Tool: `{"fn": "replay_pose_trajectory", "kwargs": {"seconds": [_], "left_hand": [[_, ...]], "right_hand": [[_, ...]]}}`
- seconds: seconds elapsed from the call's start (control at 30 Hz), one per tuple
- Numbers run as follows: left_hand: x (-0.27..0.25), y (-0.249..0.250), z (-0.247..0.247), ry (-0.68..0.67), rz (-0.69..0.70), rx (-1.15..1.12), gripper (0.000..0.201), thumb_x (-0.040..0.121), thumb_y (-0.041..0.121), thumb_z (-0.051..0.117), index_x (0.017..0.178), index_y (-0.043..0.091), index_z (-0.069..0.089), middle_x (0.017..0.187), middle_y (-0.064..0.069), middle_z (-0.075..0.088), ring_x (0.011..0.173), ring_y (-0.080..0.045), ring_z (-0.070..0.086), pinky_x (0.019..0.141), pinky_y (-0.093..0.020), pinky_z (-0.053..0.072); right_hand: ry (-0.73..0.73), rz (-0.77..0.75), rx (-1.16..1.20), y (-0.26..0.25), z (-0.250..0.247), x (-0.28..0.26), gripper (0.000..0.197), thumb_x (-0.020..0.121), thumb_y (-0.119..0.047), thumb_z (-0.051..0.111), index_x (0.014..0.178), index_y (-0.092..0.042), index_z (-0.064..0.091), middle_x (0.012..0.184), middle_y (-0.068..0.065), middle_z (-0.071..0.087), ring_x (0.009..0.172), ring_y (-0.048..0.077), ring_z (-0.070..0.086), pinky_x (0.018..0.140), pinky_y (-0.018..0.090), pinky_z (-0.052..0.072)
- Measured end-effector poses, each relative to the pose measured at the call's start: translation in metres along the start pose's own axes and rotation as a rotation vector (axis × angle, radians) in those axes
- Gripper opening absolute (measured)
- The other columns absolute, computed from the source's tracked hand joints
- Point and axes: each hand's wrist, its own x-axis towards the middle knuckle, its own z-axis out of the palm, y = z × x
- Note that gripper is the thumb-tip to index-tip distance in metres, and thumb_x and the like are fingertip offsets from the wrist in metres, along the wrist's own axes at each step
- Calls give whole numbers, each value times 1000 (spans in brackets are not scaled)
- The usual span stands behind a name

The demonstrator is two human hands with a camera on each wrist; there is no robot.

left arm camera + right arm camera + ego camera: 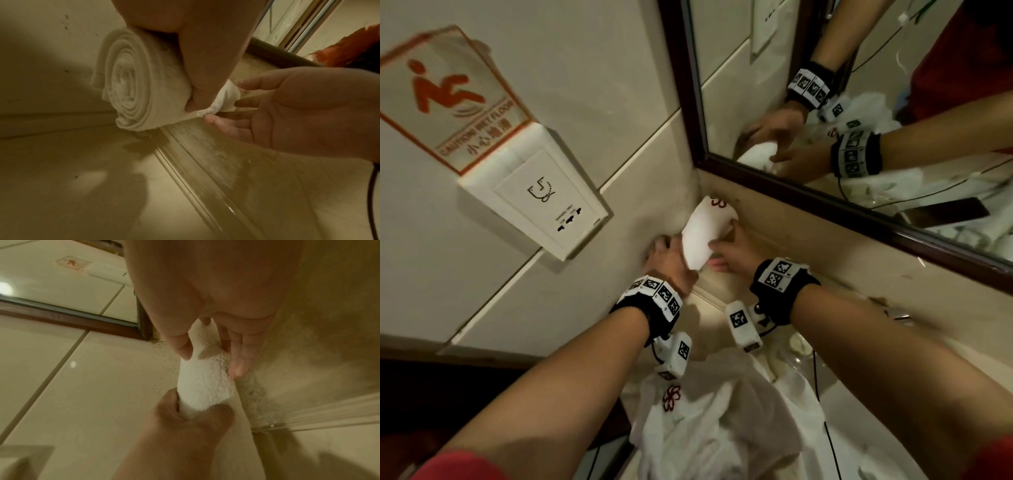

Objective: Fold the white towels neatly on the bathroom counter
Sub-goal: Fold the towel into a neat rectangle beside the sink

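Note:
A rolled white towel [703, 236] with a red flower logo sits in the counter's back corner, where the tiled wall meets the mirror. My left hand [669, 255] grips its near left end, with fingers curled round the roll [197, 412]. My right hand [722, 245] holds the right side, its thumb [180, 347] and fingers [240, 356] pinching the roll [205, 381] between them. The left wrist view shows the roll's spiral end [131, 84] on the beige counter [82, 186], and the right hand's fingertips [213, 120] at its loose corner.
A heap of unfolded white towels [705, 431] with the same red logo lies near me on the counter. The dark-framed mirror [695, 102] hangs to the right. A wall socket [534, 202] and a wet-floor sign [448, 96] are on the left wall. Thin black cables [822, 394] trail over the towels.

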Motion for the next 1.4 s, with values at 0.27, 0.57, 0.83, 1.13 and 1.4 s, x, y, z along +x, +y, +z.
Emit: {"fn": "replay_pose_trajectory", "kwargs": {"seconds": [0.27,0.57,0.83,1.13,1.4], "left_hand": [[4,5,1,72,76,158,75,81,29,61,144,25,20,131,-15,50,120,-36,45,103,-43,34],[3,12,2,193,254,356,59,91,23,49,148,20,31,149,-14,31,129,-36,34,101,-43,34],[4,10,2,139,256,353,61,91,25,41,151,21,26,152,-12,27,132,-36,31,104,-44,33],[-19,12,-11,95,299,299,76,81,21,56,150,27,25,157,-9,18,139,-33,23,108,-44,30],[-82,30,-58,152,326,260,66,81,20,57,143,28,36,152,-4,30,136,-29,28,103,-43,34]], "right_hand": [[-11,-50,93,-3,4,5,81,92,-8,56,153,-32,9,96,2,56,91,28,64,90,46,55],[-71,-20,198,-11,13,7,75,96,-4,50,153,-31,9,125,8,41,108,29,56,91,34,49],[-85,23,188,-10,15,12,75,97,-12,51,152,-37,6,142,6,34,117,32,53,86,33,48],[-5,-23,16,-8,11,-25,64,88,-27,60,144,-32,29,115,13,61,85,23,61,62,30,52],[55,-121,12,-27,4,-131,24,90,-27,58,113,-34,52,104,4,64,85,23,59,76,38,50]]}}
